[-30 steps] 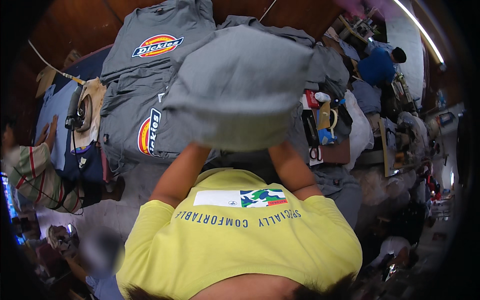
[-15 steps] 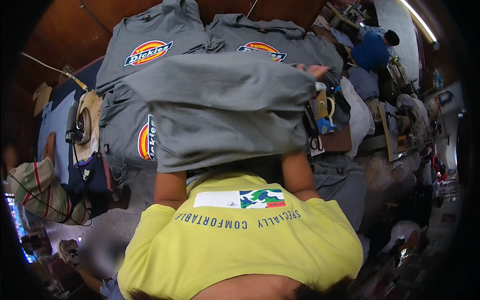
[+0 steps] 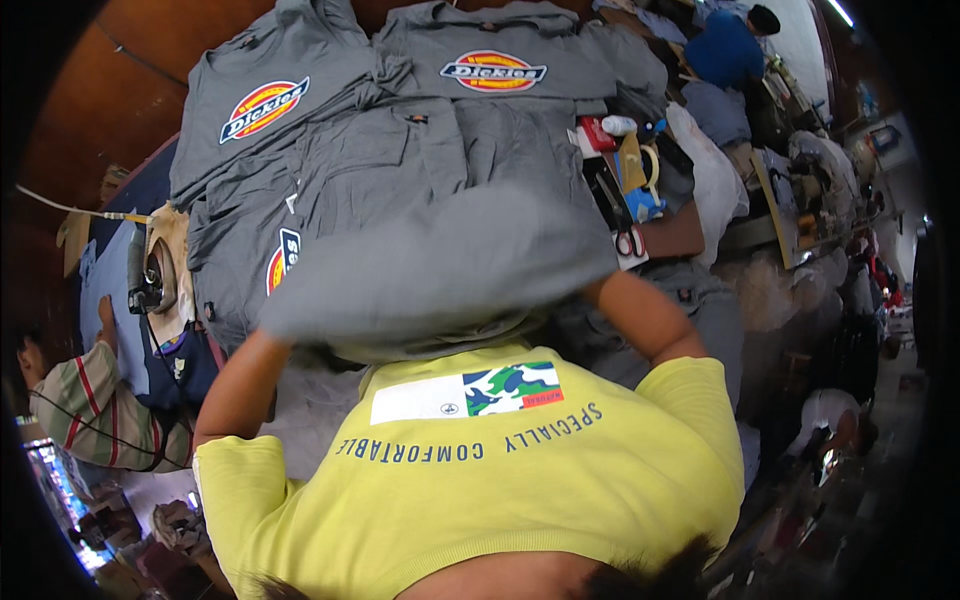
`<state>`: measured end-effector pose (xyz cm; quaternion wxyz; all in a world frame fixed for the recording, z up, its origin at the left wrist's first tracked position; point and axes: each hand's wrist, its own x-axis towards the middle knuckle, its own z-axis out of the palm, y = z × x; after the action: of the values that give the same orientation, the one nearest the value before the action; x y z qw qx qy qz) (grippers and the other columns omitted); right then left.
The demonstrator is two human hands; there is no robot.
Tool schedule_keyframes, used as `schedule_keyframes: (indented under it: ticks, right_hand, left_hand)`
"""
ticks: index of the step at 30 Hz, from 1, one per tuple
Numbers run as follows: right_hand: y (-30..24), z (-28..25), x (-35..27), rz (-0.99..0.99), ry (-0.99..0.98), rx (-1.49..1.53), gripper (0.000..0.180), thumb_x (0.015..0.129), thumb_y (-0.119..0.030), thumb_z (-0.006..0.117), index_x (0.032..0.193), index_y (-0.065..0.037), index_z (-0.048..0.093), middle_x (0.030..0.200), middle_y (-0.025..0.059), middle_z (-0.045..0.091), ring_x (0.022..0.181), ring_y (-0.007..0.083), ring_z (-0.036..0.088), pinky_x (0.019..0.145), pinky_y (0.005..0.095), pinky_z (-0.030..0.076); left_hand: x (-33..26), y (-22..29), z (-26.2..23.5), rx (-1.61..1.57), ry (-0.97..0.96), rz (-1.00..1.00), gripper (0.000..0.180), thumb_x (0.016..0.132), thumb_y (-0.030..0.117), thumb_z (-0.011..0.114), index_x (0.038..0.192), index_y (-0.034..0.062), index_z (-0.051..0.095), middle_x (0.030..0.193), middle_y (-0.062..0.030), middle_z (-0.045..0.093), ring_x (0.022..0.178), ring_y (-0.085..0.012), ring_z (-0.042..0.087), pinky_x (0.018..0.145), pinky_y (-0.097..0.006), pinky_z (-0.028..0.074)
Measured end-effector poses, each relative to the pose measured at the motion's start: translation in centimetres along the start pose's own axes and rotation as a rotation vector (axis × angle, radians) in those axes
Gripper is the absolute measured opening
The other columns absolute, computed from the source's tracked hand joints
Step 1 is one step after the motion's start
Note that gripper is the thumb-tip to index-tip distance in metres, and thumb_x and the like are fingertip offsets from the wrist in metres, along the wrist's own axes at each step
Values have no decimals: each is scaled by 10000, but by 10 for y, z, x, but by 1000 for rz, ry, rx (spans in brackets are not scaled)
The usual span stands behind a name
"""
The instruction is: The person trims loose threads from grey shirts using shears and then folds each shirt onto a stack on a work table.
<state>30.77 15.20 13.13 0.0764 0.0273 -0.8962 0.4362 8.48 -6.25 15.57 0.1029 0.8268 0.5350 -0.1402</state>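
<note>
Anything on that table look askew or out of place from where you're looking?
Nothing is spilled or damaged. The grey garments spread on the table overlap unevenly with wrinkles, and tools clutter the right edge around the scissors. The folded grey garment held up is motion-blurred and hides both hands.

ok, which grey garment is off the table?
The plain grey one held up between both arms, blurred; the logo shirts lie flat behind it.

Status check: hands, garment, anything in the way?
Both hands hidden under the folded grey garment, held up flat above the table. Grey logo shirts spread beneath. Scissors and tape roll at right, apart.
</note>
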Motion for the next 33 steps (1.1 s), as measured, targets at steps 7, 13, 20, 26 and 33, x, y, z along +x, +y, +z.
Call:
schedule_keyframes:
  ticks: [7,13,20,26,33]
  right_hand:
    - [1,-27,23,66,-48,1673,392,871,-369,484,1097,-53,536,1042,88,593,914,147,583,808,320,462]
    - [-38,-93,-29,-254,464,1151,447,771,-22,556,1201,0,434,1117,142,547,1058,267,520,927,398,387]
    - [-5,-185,-73,-468,477,576,361,695,-73,622,1033,-10,513,914,105,567,803,156,562,670,265,455]
    - [42,-259,18,-210,682,-178,353,797,-213,580,1071,-20,471,1015,88,515,891,171,515,739,311,433]
    - [106,-180,65,-22,789,-236,248,818,-174,567,1013,-23,541,916,52,578,806,156,544,729,281,425]
  left_hand:
    - [-31,-45,4,-1635,568,-303,661,768,137,621,1325,33,281,1066,-89,554,925,-152,548,775,-299,453]
    - [-65,-19,-32,-1947,1110,-112,619,666,63,730,1198,-31,428,1137,-122,511,1024,-185,494,903,-309,371]
    - [-148,-80,1,-1467,1579,-235,665,668,313,668,1156,-79,443,1109,-190,513,1039,-251,518,874,-354,427]
    - [-77,-173,-147,-1134,1311,-208,409,808,196,584,1146,-14,488,1033,-141,568,817,-180,563,666,-254,447]
    - [-15,-234,-31,-345,1414,-446,358,762,148,619,1095,46,535,1053,-100,549,891,-207,548,741,-313,427]
